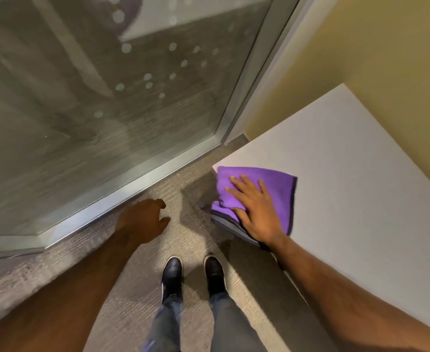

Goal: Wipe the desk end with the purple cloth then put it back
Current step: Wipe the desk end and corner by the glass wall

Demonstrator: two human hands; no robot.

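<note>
right hand [255, 212] lay flat, fingers spread, on purple cloth [277, 181] | cloth at desk [348, 174] near-left corner, overhanging | left hand [142, 219] loosely curled, empty

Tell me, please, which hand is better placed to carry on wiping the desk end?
The right hand. It lies flat on the purple cloth at the corner of the white desk. The left hand hangs empty over the carpet, away from the desk.
</note>
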